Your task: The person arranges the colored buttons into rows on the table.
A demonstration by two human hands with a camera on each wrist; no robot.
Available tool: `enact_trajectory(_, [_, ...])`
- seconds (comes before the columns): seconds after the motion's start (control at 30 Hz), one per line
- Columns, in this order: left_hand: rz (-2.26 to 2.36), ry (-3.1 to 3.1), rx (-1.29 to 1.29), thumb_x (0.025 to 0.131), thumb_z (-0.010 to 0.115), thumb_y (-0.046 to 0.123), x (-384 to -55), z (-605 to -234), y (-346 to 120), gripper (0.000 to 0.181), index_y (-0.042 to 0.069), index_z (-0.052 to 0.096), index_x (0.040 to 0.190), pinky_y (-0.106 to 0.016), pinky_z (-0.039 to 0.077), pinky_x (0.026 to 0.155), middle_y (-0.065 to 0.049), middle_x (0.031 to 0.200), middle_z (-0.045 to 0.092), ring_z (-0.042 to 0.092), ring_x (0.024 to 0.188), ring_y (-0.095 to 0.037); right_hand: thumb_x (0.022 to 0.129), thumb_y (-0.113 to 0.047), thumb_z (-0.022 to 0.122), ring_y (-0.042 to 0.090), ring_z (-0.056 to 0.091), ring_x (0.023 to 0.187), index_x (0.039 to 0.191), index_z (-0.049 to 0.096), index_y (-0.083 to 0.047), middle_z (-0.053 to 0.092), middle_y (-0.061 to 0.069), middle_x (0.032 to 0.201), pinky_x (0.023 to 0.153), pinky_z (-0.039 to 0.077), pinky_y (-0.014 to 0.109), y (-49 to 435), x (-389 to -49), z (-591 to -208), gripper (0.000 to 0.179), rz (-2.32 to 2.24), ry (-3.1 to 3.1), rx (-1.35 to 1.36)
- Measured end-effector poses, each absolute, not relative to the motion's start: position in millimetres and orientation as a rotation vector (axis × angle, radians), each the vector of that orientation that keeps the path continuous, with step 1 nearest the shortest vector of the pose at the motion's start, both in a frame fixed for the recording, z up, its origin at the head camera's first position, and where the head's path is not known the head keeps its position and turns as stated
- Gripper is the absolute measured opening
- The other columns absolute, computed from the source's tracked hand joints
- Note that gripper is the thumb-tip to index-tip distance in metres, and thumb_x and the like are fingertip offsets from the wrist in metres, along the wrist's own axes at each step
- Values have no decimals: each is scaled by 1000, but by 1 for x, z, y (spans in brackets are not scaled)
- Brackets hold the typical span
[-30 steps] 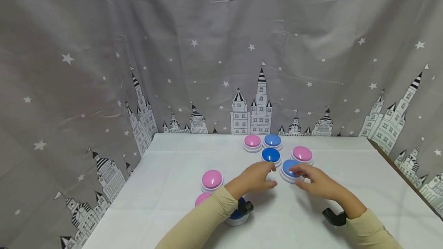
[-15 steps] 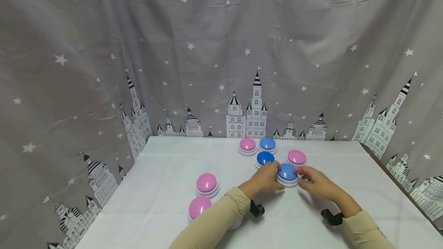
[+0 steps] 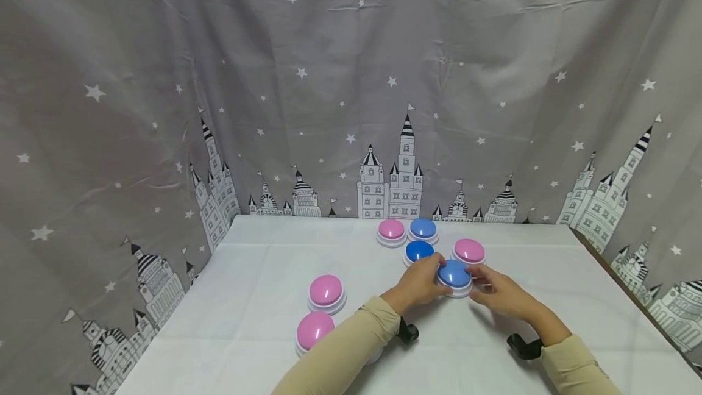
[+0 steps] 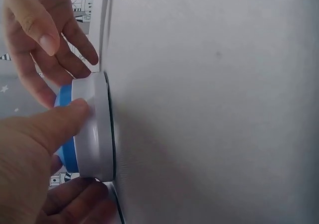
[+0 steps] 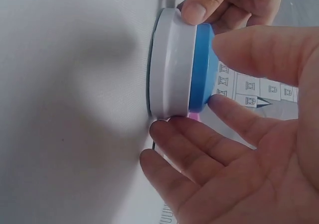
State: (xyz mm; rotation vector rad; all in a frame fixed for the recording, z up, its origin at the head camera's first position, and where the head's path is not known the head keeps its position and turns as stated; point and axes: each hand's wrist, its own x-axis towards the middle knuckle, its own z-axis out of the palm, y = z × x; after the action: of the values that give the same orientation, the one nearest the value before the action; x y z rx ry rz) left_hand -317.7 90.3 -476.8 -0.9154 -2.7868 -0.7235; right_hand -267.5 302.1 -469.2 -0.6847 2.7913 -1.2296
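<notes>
Evidently both hands are at one light-blue domed plastic button with a round white base (image 3: 454, 274), which stands upright on the smooth white tabletop (image 3: 263, 297), right of the middle in the head view. The left hand (image 3: 418, 284) grips it from the left: thumb curved against the white base on the near side, fingers bent round towards the far side, spread just as wide as the base. The right hand (image 3: 507, 292) is at the opposite side with its fingers loosely bent and well parted, thumb apart from the rest; in the right wrist view the index fingertip meets the blue dome, while whether the thumb presses it too I cannot tell

Just behind that button sits a pink domed button on a white base (image 3: 468, 250), and a dark-blue domed button (image 3: 419, 250) is partly covered by the left hand. Farther back, a second pink button (image 3: 391, 229) and a second light-blue button (image 3: 423, 228) stand side by side near the back edge. Two more pink domes, one farther off (image 3: 325, 289) and one nearer (image 3: 315, 329), are left of the beige left sleeve (image 3: 342, 352). A grey curtain printed with white stars and castles (image 3: 323, 41) hangs behind
</notes>
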Motion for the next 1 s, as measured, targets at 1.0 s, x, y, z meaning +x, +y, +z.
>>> enact_trajectory(1.0, [-820,-2854,-1061,73,75,41,-290,-436,-6,50,22,52,113,-18,46,76,9,104,58,55,95,-8,84,-20,66,28,49,116,131,45,-5,49,8,130,94,39,47,233,-241,-444,54,-1257,2666,-945])
